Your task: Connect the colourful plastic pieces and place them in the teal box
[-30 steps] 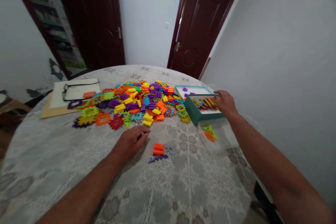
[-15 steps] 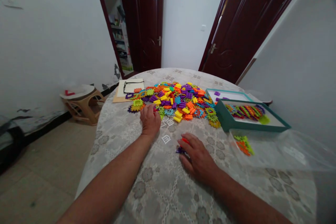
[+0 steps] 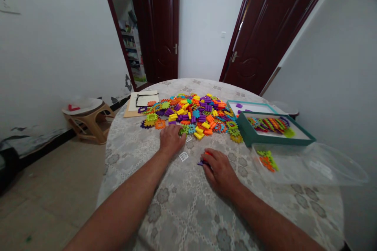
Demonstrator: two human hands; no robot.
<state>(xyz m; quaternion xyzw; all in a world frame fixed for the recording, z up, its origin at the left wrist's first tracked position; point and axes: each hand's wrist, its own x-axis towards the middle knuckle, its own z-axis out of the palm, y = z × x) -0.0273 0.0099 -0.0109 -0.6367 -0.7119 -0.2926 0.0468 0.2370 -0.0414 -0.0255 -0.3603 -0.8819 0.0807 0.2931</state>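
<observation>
My left hand (image 3: 172,138) reaches to the near edge of a heap of colourful plastic gear toys (image 3: 196,113). Its fingers are curled beside a green gear (image 3: 184,129), and whatever they grip is hidden. Closer to me, my right hand (image 3: 220,172) is closed around red and purple plastic gear pieces (image 3: 200,163) just above or on the tablecloth. Only small bits of these show past the fingers. Between the hands lies a white window-shaped lattice piece (image 3: 183,157), with another lattice piece (image 3: 188,139) near my left fingertips.
On the right stand a green box (image 3: 246,135) of stacked gears and a clear plastic tray (image 3: 294,174) with green and orange pieces. Behind them lies a teal-rimmed lid (image 3: 266,104). Glasses (image 3: 137,100) rest on paper at the back left. A plastic stool (image 3: 88,125) stands beside the table.
My left hand has shifted right along the heap's edge, uncovering an orange gear and covering some white lattice pieces. My right hand stays around its pieces. The view has shifted slightly.
</observation>
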